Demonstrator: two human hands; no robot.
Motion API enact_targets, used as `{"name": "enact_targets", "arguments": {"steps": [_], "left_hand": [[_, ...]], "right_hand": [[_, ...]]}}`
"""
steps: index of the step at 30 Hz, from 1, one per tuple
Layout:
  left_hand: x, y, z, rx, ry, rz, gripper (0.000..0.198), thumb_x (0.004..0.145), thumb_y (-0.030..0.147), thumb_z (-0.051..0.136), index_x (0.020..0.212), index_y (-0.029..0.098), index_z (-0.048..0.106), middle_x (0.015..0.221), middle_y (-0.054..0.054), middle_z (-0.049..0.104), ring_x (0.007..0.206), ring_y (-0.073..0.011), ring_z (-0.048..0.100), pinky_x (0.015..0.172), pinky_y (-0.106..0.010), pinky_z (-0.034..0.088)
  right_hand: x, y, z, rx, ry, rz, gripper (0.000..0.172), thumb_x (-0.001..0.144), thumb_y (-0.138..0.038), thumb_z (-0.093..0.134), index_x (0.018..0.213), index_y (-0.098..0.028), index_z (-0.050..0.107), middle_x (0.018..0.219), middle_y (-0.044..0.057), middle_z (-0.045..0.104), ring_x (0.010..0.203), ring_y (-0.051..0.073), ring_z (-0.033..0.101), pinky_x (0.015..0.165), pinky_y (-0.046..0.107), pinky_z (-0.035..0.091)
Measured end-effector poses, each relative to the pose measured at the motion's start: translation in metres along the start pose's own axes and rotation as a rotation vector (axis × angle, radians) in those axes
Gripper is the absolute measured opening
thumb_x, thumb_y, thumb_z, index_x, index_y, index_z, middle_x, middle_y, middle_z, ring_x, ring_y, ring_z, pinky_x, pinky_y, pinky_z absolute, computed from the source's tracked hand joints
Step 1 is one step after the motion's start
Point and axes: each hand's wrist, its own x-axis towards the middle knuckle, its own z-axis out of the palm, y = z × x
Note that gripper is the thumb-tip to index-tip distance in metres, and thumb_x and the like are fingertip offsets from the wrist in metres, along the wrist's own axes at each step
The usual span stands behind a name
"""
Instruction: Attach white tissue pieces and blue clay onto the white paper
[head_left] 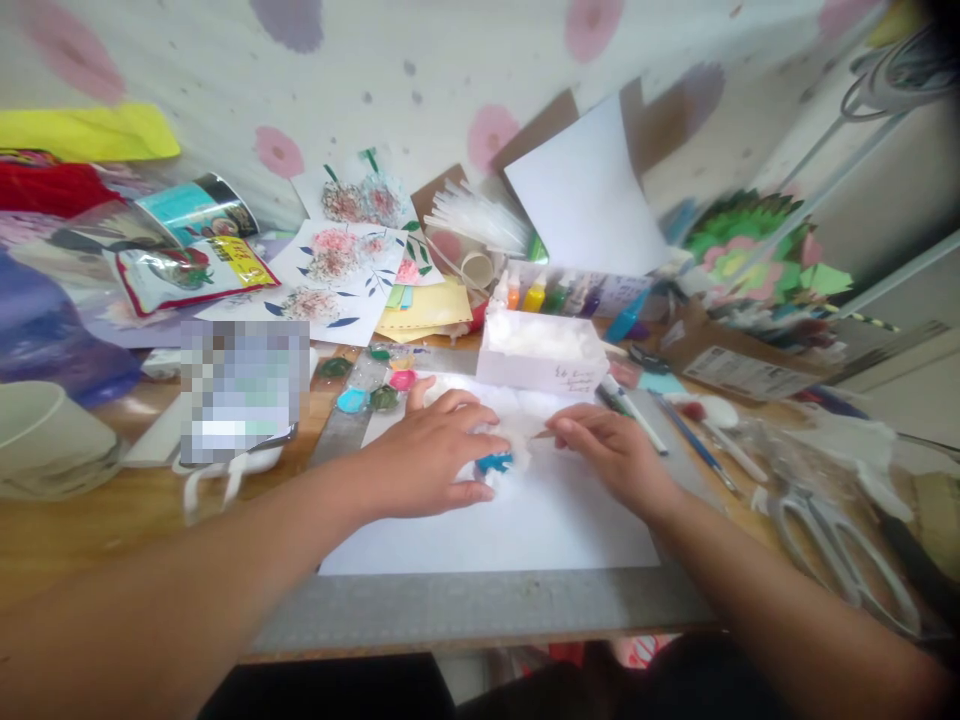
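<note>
A sheet of white paper [495,545] lies on a grey cutting mat [480,605] in front of me. My left hand [439,450] rests on the sheet, fingers spread around a blue patch [495,463] and some soft white material. Whether the patch is paint or a separate piece, I cannot tell. From the right, my right hand [611,450] pinches a thin, pale brown stick [544,435] whose tip points left toward the white material. The stick's other end is hidden in the fingers.
Several paint-coloured caps [382,398] sit beyond my left hand. Behind the paper stands a white box [540,375] of white fluff, with paint bottles [535,293] behind. Scissors [844,550] and brushes [697,440] lie right; a phone [244,390] and cup [45,440] stand left.
</note>
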Motion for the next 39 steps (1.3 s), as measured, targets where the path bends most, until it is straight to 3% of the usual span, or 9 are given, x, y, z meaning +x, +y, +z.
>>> {"name": "enact_targets", "arguments": {"steps": [6, 9, 12, 16, 19, 23, 29, 35, 39], "left_hand": [[-0.001, -0.001, 0.000, -0.021, 0.002, 0.006, 0.041, 0.084, 0.046, 0.058, 0.122, 0.035, 0.053, 0.130, -0.003, 0.052, 0.123, -0.0320, 0.036, 0.103, -0.061, 0.008], [-0.001, -0.001, -0.001, -0.016, 0.015, 0.011, 0.041, 0.083, 0.046, 0.059, 0.122, 0.035, 0.054, 0.127, -0.003, 0.054, 0.121, -0.0317, 0.039, 0.103, -0.060, 0.008], [-0.002, 0.000, -0.001, -0.018, 0.023, 0.006, 0.041, 0.082, 0.046, 0.060, 0.122, 0.036, 0.054, 0.126, -0.003, 0.056, 0.119, -0.0307, 0.040, 0.105, -0.058, 0.010], [-0.002, 0.000, -0.003, -0.029, 0.008, 0.007, 0.042, 0.082, 0.046, 0.060, 0.123, 0.035, 0.054, 0.127, -0.003, 0.055, 0.120, -0.0311, 0.038, 0.104, -0.059, 0.007], [-0.002, 0.000, -0.003, -0.036, 0.001, 0.012, 0.042, 0.083, 0.046, 0.059, 0.123, 0.033, 0.054, 0.126, -0.004, 0.056, 0.120, -0.0308, 0.038, 0.105, -0.058, 0.006], [-0.002, -0.001, -0.003, -0.044, -0.001, 0.007, 0.042, 0.083, 0.046, 0.059, 0.122, 0.034, 0.054, 0.126, -0.004, 0.055, 0.120, -0.0312, 0.038, 0.104, -0.059, 0.006], [-0.002, 0.000, -0.003, -0.044, 0.001, 0.019, 0.042, 0.083, 0.046, 0.059, 0.123, 0.033, 0.053, 0.127, -0.005, 0.055, 0.120, -0.0310, 0.036, 0.104, -0.058, 0.008], [-0.001, 0.001, -0.004, -0.028, 0.007, 0.021, 0.041, 0.082, 0.045, 0.061, 0.120, 0.033, 0.055, 0.120, -0.005, 0.057, 0.116, -0.0311, 0.039, 0.101, -0.056, 0.015], [-0.001, 0.000, -0.002, -0.022, 0.035, 0.034, 0.039, 0.081, 0.046, 0.061, 0.116, 0.030, 0.056, 0.119, -0.004, 0.058, 0.116, -0.0283, 0.041, 0.104, -0.051, 0.016]], "right_hand": [[0.013, 0.017, -0.028, -0.150, 0.126, -0.096, 0.034, 0.089, -0.036, 0.044, 0.064, -0.020, 0.060, 0.082, 0.006, 0.065, 0.079, 0.019, 0.061, 0.073, 0.031, 0.048], [0.018, 0.026, -0.031, -0.361, 0.012, -0.059, 0.026, 0.089, -0.030, 0.041, 0.078, -0.020, 0.063, 0.085, 0.006, 0.066, 0.081, 0.020, 0.061, 0.072, 0.032, 0.047], [0.021, 0.034, -0.028, -0.471, -0.111, -0.065, 0.019, 0.080, -0.026, 0.055, 0.092, -0.019, 0.067, 0.090, 0.007, 0.067, 0.082, 0.022, 0.061, 0.074, 0.032, 0.046], [0.025, 0.040, -0.021, -0.480, -0.130, 0.005, 0.028, 0.073, -0.028, 0.062, 0.099, -0.017, 0.067, 0.093, 0.008, 0.065, 0.081, 0.022, 0.060, 0.074, 0.032, 0.045], [0.030, 0.040, -0.018, -0.480, -0.105, 0.069, 0.017, 0.074, -0.025, 0.058, 0.086, -0.017, 0.067, 0.083, 0.006, 0.065, 0.073, 0.019, 0.059, 0.067, 0.030, 0.044], [0.032, 0.032, -0.019, -0.449, -0.071, 0.116, 0.009, 0.070, -0.018, 0.055, 0.064, -0.018, 0.061, 0.067, 0.001, 0.061, 0.061, 0.015, 0.055, 0.058, 0.026, 0.040], [0.022, -0.004, -0.031, -0.317, -0.032, 0.159, 0.012, 0.073, -0.026, 0.057, 0.063, -0.019, 0.056, 0.059, -0.003, 0.051, 0.053, 0.011, 0.044, 0.048, 0.023, 0.033], [0.010, -0.036, -0.025, 0.270, -0.341, 0.213, 0.013, 0.073, -0.028, 0.063, 0.068, -0.017, 0.056, 0.059, -0.004, 0.048, 0.053, 0.009, 0.040, 0.049, 0.022, 0.031], [0.013, -0.030, 0.000, 0.175, -0.328, 0.280, 0.007, 0.072, -0.020, 0.060, 0.067, -0.017, 0.058, 0.058, -0.005, 0.049, 0.053, 0.009, 0.042, 0.049, 0.022, 0.032]]}}
